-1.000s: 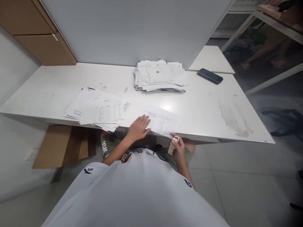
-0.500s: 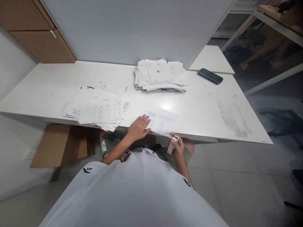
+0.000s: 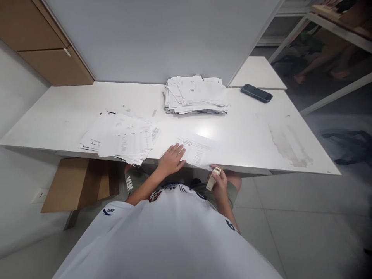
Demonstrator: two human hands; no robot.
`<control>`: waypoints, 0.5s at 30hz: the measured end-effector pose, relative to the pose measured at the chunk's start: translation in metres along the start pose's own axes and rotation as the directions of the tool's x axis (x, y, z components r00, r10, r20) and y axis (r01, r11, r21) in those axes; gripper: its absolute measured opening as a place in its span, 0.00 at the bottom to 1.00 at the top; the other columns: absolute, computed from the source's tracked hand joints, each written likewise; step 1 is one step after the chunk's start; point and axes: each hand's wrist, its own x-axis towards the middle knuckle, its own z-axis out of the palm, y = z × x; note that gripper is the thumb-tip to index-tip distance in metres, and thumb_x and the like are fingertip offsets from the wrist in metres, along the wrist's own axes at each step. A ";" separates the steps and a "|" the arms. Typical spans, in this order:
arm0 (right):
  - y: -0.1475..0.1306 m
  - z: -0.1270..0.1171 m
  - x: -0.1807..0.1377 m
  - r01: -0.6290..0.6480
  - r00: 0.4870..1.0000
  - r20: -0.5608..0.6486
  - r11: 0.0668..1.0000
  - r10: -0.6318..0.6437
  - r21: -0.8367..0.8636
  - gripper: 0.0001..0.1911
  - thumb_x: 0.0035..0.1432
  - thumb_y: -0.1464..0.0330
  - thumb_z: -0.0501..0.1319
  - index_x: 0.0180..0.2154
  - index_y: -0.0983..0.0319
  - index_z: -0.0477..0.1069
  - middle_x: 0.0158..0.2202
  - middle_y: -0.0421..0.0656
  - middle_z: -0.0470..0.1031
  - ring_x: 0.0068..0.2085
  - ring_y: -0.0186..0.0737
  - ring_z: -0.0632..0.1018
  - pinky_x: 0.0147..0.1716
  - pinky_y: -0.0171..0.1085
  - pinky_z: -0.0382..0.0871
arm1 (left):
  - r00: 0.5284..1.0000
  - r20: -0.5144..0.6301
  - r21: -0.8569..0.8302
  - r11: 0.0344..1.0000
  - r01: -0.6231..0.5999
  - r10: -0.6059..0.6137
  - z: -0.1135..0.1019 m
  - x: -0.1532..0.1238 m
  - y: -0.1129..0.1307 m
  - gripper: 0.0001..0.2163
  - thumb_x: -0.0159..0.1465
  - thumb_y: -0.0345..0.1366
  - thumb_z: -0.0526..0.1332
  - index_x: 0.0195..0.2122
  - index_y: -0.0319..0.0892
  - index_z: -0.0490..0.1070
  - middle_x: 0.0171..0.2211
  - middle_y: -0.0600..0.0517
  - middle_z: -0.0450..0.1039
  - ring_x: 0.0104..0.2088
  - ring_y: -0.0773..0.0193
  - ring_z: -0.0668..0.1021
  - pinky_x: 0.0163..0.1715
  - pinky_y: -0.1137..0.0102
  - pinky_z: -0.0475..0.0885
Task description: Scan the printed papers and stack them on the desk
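Note:
A printed sheet of paper (image 3: 200,149) with an oval mark near its top left lies at the desk's front edge. My left hand (image 3: 172,159) rests flat on its left side, fingers stretched out. Just below the sheet's lower right corner, my right hand (image 3: 220,185) is wrapped round a small beige tool that looks like a stapler (image 3: 213,179), held upright in front of the desk edge. A fingertip of that hand is close to the sheet's corner; whether it touches is hard to tell.
Loose printed papers (image 3: 124,141) overlap on the left, some past the front edge. A thick paper stack (image 3: 196,95) stands against the grey panel (image 3: 157,38). A dark phone (image 3: 256,93) lies at right. Cardboard boxes (image 3: 65,186) are under the desk (image 3: 247,131) and at back left.
The view has shifted slightly. Both hands, the sheet and the stapler keep nearly the same places relative to the desk.

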 end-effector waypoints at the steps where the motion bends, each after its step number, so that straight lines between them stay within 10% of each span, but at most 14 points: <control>1: -0.001 0.000 0.000 0.000 1.000 0.000 1.000 0.000 0.005 0.20 0.48 0.59 0.65 0.44 0.58 0.70 0.21 0.34 0.64 0.20 0.34 0.66 0.20 0.34 0.59 | 1.000 -0.009 0.007 1.000 -0.003 0.003 0.002 -0.001 0.000 0.22 0.69 0.42 0.52 0.60 0.36 0.65 0.62 0.41 0.64 0.65 0.51 0.63 0.63 0.55 0.61; 15: -0.001 -0.001 0.000 0.005 1.000 0.021 0.998 -0.004 -0.062 0.20 0.51 0.58 0.63 0.45 0.57 0.68 0.21 0.34 0.63 0.20 0.36 0.66 0.20 0.35 0.59 | 1.000 -0.011 0.018 1.000 0.001 -0.001 0.012 -0.005 -0.004 0.22 0.69 0.43 0.51 0.60 0.38 0.67 0.60 0.42 0.67 0.63 0.52 0.67 0.60 0.58 0.66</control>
